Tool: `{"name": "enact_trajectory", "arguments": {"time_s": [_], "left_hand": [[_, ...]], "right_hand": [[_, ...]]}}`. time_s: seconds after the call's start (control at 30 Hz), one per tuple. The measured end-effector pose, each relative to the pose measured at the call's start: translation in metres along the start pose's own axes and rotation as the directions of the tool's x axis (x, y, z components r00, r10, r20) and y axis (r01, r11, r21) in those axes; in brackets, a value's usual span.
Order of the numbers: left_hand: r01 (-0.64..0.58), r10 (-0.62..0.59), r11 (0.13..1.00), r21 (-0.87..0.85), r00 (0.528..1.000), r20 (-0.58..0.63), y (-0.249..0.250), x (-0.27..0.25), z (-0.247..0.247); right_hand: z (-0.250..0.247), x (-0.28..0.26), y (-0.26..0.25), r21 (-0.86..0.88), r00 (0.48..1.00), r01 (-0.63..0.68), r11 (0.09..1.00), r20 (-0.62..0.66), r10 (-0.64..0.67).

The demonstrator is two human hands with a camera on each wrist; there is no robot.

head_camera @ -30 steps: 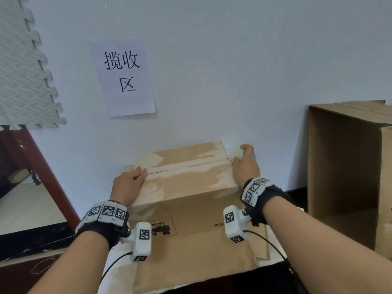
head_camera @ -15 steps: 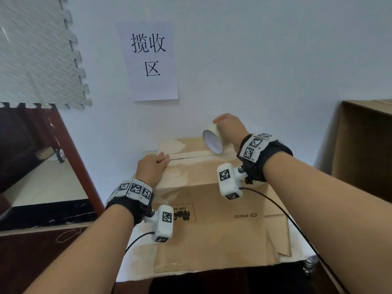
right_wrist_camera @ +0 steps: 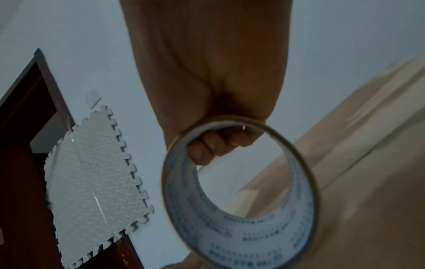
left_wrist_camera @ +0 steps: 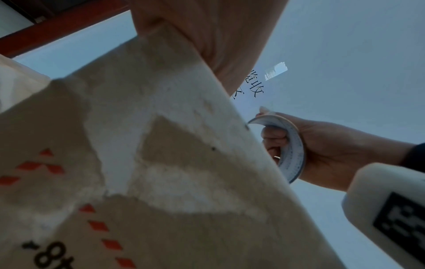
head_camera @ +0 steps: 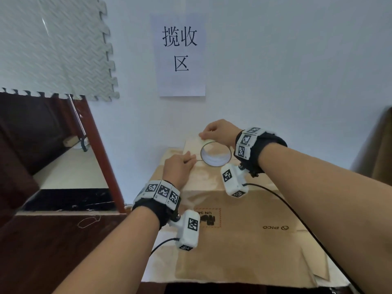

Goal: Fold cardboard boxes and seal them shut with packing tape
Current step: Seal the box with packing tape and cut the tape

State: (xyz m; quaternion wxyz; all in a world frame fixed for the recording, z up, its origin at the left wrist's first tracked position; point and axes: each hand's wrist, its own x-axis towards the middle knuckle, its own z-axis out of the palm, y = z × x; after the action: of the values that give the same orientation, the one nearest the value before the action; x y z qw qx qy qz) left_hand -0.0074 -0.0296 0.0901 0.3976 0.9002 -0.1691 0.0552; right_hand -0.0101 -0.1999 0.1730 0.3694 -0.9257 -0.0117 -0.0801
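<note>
The cardboard box (head_camera: 233,230) stands on the table (head_camera: 161,264), its far top edge close against the wall (head_camera: 286,81). The left grip (head_camera: 180,166) rests on the box top at the left end of the flap seam (head_camera: 199,160) — I cannot tell whether its fingers lie flat or curled. The right grip (head_camera: 220,132) clasps the tape roll (head_camera: 216,154) over the seam's middle — fingers hooked through the core, thumb outside — with bare wall above and to the right.

Matt scuffed cardboard box (head_camera: 237,240); glossy tape roll (head_camera: 216,154).
</note>
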Motion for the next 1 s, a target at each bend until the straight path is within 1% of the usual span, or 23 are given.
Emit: {"name": "enact_trajectory", "arguments": {"time_s": [0.1, 0.23, 0.47, 0.57, 0.63, 0.67, 0.73, 0.8, 0.87, 0.93, 1.0], "left_hand": [[0.0, 0.0, 1.0, -0.01, 1.0, 0.002, 0.0, 0.001, 0.0], [0.006, -0.006, 1.0, -0.013, 1.0, 0.001, 0.001, 0.002, 0.0], [0.01, -0.01, 1.0, -0.014, 1.0, 0.015, 0.002, 0.0, -0.001], [0.027, -0.027, 1.0, -0.01, 0.996, 0.087, 0.002, 0.005, -0.006], [0.086, -0.07, 0.992, -0.097, 0.985, 0.157, 0.002, 0.013, -0.015], [0.116, -0.089, 0.981, -0.158, 0.981, 0.172, 0.002, 0.017, -0.021], [0.144, -0.107, 0.95, -0.275, 0.983, 0.147, 0.003, 0.024, -0.037], [0.17, -0.134, 0.886, -0.432, 0.985, 0.112, 0.006, 0.029, -0.052], [0.208, -0.162, 0.795, -0.569, 0.978, 0.13, 0.012, 0.032, -0.06], [0.262, -0.189, 0.743, -0.616, 0.965, 0.183, 0.02, 0.033, -0.06], [0.325, -0.214, 0.755, -0.57, 0.943, 0.255, 0.027, 0.034, -0.056]], "right_hand": [[0.0, 0.003, -0.003, -0.04, 1.0, 0.008, 0.999, 0.003, -0.008], [0.0, 0.008, -0.001, -0.053, 0.999, 0.031, 0.998, -0.029, -0.032], [0.006, 0.012, -0.003, -0.104, 0.999, 0.029, 0.994, 0.022, -0.027], [0.007, 0.012, -0.003, -0.138, 0.999, 0.036, 0.99, 0.026, -0.033], [0.007, 0.011, -0.003, -0.14, 0.999, 0.036, 0.99, 0.024, -0.033], [0.007, 0.011, -0.002, -0.135, 0.999, 0.033, 0.99, 0.021, -0.031], [0.006, 0.011, -0.001, -0.128, 0.999, 0.028, 0.991, 0.021, -0.025], [0.007, 0.013, 0.001, -0.13, 0.999, 0.026, 0.991, 0.028, -0.022], [0.009, 0.015, 0.002, -0.136, 0.999, 0.028, 0.99, 0.031, -0.024], [0.011, 0.016, 0.0, -0.152, 0.999, 0.033, 0.988, 0.035, -0.028], [0.011, 0.014, -0.003, -0.177, 0.998, 0.043, 0.983, 0.041, -0.037]]}}
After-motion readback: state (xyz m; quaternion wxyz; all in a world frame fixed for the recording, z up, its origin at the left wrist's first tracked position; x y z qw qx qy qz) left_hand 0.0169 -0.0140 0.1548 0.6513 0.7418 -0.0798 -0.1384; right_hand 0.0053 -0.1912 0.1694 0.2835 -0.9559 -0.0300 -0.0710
